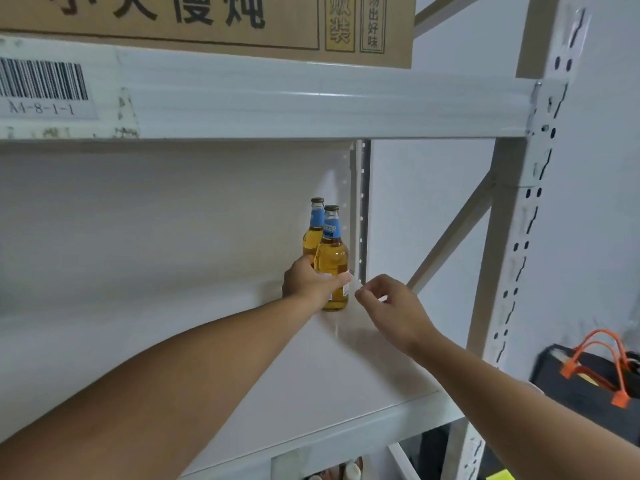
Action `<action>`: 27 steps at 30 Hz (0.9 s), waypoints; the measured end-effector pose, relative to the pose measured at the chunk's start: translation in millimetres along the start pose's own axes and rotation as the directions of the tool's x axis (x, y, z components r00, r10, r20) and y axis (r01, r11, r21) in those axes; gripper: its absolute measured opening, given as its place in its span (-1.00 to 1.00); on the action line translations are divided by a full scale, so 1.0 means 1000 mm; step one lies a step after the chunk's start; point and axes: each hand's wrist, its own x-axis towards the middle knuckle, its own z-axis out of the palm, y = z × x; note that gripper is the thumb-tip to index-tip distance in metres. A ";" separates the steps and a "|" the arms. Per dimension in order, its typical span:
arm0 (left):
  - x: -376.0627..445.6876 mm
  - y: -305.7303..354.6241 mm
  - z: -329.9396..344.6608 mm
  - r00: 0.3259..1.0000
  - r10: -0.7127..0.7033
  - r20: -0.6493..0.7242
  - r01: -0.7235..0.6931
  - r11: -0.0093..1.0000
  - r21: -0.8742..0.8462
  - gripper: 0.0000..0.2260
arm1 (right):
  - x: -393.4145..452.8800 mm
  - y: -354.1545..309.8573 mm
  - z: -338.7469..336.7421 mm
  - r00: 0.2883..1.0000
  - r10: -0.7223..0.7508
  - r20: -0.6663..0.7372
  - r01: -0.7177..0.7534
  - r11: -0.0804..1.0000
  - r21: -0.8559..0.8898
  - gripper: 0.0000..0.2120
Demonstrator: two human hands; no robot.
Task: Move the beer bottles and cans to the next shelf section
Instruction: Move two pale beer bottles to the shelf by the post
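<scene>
Gripping the front clear glass amber beer bottle (333,261), left hand (311,284) fingers wrapped; right hand (388,304) loosely curled, empty. Risk: knocking the touching rear bottle (313,230) on the white metal shelf (346,368).

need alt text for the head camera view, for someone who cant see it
A person's left hand grips the nearer of two beer bottles standing at the back right corner of a white metal shelf, while the right hand hovers open beside it, holding nothing. A cardboard box sits on the shelf above.
</scene>
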 end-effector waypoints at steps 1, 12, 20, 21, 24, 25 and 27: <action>0.002 0.001 0.003 1.000 -0.018 -0.014 0.018 1.000 0.019 -0.49 | -0.001 0.002 -0.002 1.000 -0.003 0.001 0.002 1.000 0.008 -0.85; 0.012 0.005 0.013 0.996 -0.073 -0.054 0.077 0.994 0.073 -0.37 | -0.012 0.015 -0.009 1.000 -0.018 0.023 0.018 1.000 -0.001 -0.87; 0.009 0.003 0.004 0.991 -0.132 0.014 0.131 0.990 0.061 -0.41 | -0.016 0.011 -0.006 0.995 -0.083 0.061 0.088 0.994 -0.068 -0.86; 0.008 0.003 0.001 0.990 -0.137 0.034 0.135 0.989 0.062 -0.39 | -0.017 0.010 -0.007 0.994 -0.087 0.071 0.093 0.993 -0.074 -0.86; -0.006 0.004 -0.015 0.995 -0.077 0.061 0.069 0.989 0.129 -0.30 | -0.020 0.003 -0.010 0.987 -0.112 0.114 0.123 0.987 -0.099 -0.80; -0.010 0.003 -0.025 0.997 -0.053 0.057 0.043 0.985 0.169 -0.28 | -0.021 0.001 -0.011 0.984 -0.123 0.129 0.137 0.984 -0.110 -0.77; -0.019 -0.004 -0.050 0.998 0.001 0.058 -0.016 0.966 0.256 -0.24 | -0.022 -0.005 -0.012 0.976 -0.138 0.166 0.162 0.977 -0.140 -0.68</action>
